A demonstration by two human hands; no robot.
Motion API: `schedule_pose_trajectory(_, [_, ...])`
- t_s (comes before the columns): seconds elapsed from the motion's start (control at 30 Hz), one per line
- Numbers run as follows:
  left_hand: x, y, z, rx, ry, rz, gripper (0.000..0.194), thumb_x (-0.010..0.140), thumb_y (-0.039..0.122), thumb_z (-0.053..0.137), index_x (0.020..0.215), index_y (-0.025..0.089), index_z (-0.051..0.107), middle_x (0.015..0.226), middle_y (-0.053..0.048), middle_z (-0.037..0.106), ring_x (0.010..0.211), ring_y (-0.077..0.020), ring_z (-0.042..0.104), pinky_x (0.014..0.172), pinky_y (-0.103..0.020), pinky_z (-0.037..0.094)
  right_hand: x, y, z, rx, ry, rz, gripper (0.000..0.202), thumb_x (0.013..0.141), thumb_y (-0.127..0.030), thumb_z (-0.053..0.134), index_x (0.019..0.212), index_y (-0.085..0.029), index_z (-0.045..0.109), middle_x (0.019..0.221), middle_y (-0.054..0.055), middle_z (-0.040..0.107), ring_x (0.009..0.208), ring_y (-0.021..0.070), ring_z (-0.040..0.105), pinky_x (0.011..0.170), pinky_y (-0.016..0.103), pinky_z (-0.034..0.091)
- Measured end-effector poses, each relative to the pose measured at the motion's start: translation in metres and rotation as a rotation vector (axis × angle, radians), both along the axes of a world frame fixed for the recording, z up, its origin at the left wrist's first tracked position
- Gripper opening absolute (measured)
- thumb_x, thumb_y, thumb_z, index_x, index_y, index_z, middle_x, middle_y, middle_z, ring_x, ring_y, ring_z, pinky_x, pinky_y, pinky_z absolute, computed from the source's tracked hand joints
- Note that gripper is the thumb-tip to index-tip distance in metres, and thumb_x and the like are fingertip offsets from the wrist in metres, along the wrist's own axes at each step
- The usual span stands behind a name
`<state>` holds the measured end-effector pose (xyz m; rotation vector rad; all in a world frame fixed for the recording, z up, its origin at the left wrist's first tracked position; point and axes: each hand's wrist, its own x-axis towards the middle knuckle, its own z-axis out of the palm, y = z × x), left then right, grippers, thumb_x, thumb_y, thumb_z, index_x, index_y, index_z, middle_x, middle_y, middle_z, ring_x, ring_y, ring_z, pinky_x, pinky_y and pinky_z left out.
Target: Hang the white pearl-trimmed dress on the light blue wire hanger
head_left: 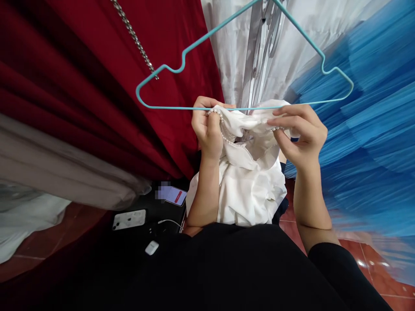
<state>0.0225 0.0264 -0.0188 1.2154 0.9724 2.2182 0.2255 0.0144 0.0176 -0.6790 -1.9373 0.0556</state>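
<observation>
A white garment (249,190) with a pearl-trimmed neckline hangs in front of me. My left hand (207,127) grips the left side of its neckline, fingers closed on the pearl edge. Gripping the right side is my right hand (300,131), pinching the cloth and pearls. Both hands hold the cloth up against the bottom bar of a teal wire hanger (181,65), which hangs just above them. The garment's lower part drops down to my lap.
Dark red fabric (81,65) hangs at the left, grey and white cloth (65,172) below it. Blue tulle (372,142) fills the right, white fabric (292,39) behind the hanger. Two phones (129,219) and a white charger (151,247) lie on a dark surface. A chain (136,39) dangles.
</observation>
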Motion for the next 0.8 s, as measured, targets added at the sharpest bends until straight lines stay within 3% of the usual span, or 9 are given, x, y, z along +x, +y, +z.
schedule_pose_trajectory(0.13, [0.000, -0.007, 0.002, 0.057, 0.025, -0.032, 0.007, 0.098, 0.031, 0.052, 0.094, 0.025, 0.053, 0.084, -0.002, 0.067, 0.094, -0.0213, 0.077, 0.086, -0.036, 0.062, -0.016, 0.011, 0.002, -0.078, -0.025, -0.048, 0.029, 0.100, -0.026, 0.052, 0.121, -0.032, 0.070, 0.116, 0.004, 0.071, 0.112, 0.0240, 0.070, 0.098, 0.047, 0.060])
schedule_pose_trajectory(0.27, [-0.012, -0.007, -0.008, 0.124, 0.128, -0.096, 0.023, 0.089, 0.042, 0.069, 0.102, 0.025, 0.060, 0.095, -0.004, 0.071, 0.099, -0.0230, 0.075, 0.090, -0.037, 0.061, -0.015, 0.017, -0.009, -0.075, 0.092, -0.108, 0.021, 0.103, -0.030, 0.054, 0.112, -0.030, 0.073, 0.106, 0.003, 0.070, 0.101, 0.0215, 0.070, 0.090, 0.044, 0.062])
schedule_pose_trajectory(0.37, [-0.040, -0.002, -0.020, 0.105, 0.177, 0.029, 0.028, 0.079, 0.041, 0.079, 0.095, 0.022, 0.064, 0.096, -0.005, 0.068, 0.093, -0.0201, 0.071, 0.088, -0.034, 0.058, -0.015, 0.016, -0.012, -0.087, 0.122, -0.159, 0.018, 0.103, -0.035, 0.056, 0.107, -0.030, 0.073, 0.102, 0.005, 0.068, 0.096, 0.0228, 0.069, 0.084, 0.045, 0.062])
schedule_pose_trajectory(0.53, [-0.096, -0.002, -0.032, -0.085, -0.020, 0.282, 0.021, 0.067, 0.013, 0.071, 0.085, 0.020, 0.062, 0.077, 0.002, 0.061, 0.068, -0.0122, 0.059, 0.068, -0.027, 0.049, -0.018, 0.018, -0.010, -0.091, 0.074, -0.196, 0.023, 0.104, -0.042, 0.054, 0.104, -0.029, 0.072, 0.097, 0.006, 0.065, 0.094, 0.0241, 0.068, 0.082, 0.048, 0.063])
schedule_pose_trajectory(0.67, [-0.117, -0.015, -0.010, 0.003, -0.066, 0.364, 0.032, 0.063, -0.002, 0.061, 0.084, 0.021, 0.060, 0.073, 0.005, 0.053, 0.057, -0.0079, 0.050, 0.058, -0.025, 0.042, -0.017, 0.019, -0.011, -0.069, 0.069, -0.196, 0.025, 0.105, -0.044, 0.052, 0.106, -0.028, 0.072, 0.096, 0.006, 0.065, 0.096, 0.0241, 0.068, 0.083, 0.049, 0.064])
schedule_pose_trajectory(0.8, [-0.126, -0.018, 0.030, 0.071, 0.081, 0.463, 0.027, 0.073, 0.002, 0.069, 0.086, 0.021, 0.056, 0.086, 0.002, 0.057, 0.075, -0.0112, 0.060, 0.070, -0.026, 0.053, -0.016, 0.018, -0.011, -0.084, 0.092, -0.163, 0.023, 0.104, -0.042, 0.054, 0.105, -0.029, 0.072, 0.096, 0.006, 0.064, 0.096, 0.0242, 0.068, 0.085, 0.051, 0.063])
